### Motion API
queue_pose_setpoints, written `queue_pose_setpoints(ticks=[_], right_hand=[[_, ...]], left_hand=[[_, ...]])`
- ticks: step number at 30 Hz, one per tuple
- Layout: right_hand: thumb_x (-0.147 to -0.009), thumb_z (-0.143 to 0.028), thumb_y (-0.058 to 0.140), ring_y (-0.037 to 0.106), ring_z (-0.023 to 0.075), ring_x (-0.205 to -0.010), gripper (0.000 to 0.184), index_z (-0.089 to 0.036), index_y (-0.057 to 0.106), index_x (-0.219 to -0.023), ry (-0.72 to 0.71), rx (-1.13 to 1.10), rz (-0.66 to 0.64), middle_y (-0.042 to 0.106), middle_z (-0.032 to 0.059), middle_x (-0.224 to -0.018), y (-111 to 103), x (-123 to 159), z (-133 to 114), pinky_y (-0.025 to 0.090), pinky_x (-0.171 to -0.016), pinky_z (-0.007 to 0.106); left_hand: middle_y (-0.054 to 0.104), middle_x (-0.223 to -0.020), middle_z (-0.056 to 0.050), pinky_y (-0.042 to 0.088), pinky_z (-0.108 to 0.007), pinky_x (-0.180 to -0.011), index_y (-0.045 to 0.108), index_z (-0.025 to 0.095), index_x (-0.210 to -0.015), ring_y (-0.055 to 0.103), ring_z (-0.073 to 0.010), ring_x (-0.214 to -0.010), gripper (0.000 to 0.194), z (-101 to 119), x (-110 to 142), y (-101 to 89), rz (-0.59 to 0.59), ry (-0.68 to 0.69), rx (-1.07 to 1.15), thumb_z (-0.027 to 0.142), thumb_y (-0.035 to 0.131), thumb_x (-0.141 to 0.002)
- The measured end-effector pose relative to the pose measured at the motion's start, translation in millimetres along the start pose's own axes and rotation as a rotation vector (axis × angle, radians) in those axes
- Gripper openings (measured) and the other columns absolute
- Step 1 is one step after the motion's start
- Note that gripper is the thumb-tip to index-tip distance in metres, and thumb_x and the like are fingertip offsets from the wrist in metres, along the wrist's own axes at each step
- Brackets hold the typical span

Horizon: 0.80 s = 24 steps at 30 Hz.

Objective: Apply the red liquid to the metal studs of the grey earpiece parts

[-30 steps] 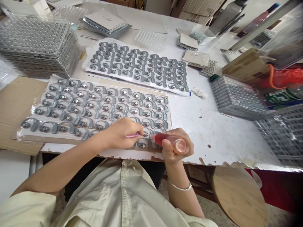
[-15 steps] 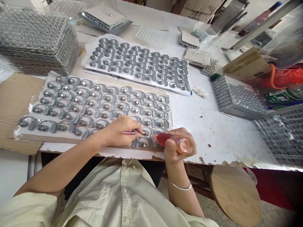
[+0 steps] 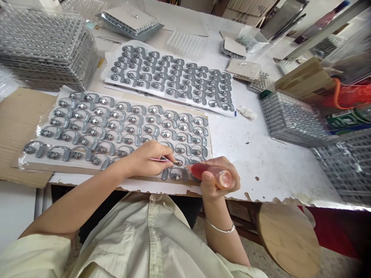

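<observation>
A sheet of brown cardboard [image 3: 20,127] is lying at the table's left side, partly under a white card [image 3: 37,165] that is carrying rows of grey ear-hook pieces [image 3: 55,154] with metal centres. The left hand [image 3: 147,160] is reaching in from the near edge, its forearm crossing the card's lower rows. It is closed around pink-handled tweezers [image 3: 159,159], which are running roughly left to right, tips pointing right and down into the bottom rows. Those tips are ending at one ear-hook piece [image 3: 179,162], close to the card's near edge; whether they are touching or pinching it is too small to tell. From the right, the right hand [image 3: 218,181] is closed around a squeeze bottle [image 3: 210,172] of red liquid, lying nearly level, its nozzle pointing left just beside that same piece. The left hand's tweezers and the bottle's nozzle are converging from opposite sides, leaving little room between them, while bare white table [image 3: 269,185] is stretching open to the right of the right hand.
</observation>
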State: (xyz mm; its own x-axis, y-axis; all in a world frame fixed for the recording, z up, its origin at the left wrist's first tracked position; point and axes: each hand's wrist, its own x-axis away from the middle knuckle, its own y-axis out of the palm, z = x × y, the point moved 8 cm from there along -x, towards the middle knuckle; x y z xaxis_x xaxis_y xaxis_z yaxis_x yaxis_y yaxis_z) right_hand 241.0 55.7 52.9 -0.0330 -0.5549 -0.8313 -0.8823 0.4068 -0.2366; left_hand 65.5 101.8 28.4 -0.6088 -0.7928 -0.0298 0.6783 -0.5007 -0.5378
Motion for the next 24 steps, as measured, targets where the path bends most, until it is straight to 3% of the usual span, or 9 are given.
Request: queue_pose_setpoints(ticks=[14,24], right_hand=[[-0.083,-0.035,0.068,0.055,0.0160,-0.056,0.022,-0.016,0.060,-0.090,-0.014,-0.034,-0.019,0.061,0.0021,-0.071,3,1,-2,0.044,-0.051,0.030],[-0.082,-0.034,0.069,0.056,0.0172,-0.057,0.022,-0.016,0.061,-0.091,-0.026,-0.036,-0.036,0.062,0.0026,-0.072,5,3,-2,0.045,-0.050,0.031]], left_hand=[[0.069,-0.068,0.000,0.038,-0.018,-0.051,0.074,0.017,-0.087,0.057,-0.0095,-0.057,0.013,-14,-1,3.8,0.000,-0.078,0.069,0.018,0.064,-0.079],[0.067,-0.064,0.001,0.036,-0.017,-0.049,0.074,0.015,-0.085,0.053,-0.0082,-0.054,0.013,-14,-2,2.8,0.003,-0.118,0.130,0.013,0.064,-0.076]])
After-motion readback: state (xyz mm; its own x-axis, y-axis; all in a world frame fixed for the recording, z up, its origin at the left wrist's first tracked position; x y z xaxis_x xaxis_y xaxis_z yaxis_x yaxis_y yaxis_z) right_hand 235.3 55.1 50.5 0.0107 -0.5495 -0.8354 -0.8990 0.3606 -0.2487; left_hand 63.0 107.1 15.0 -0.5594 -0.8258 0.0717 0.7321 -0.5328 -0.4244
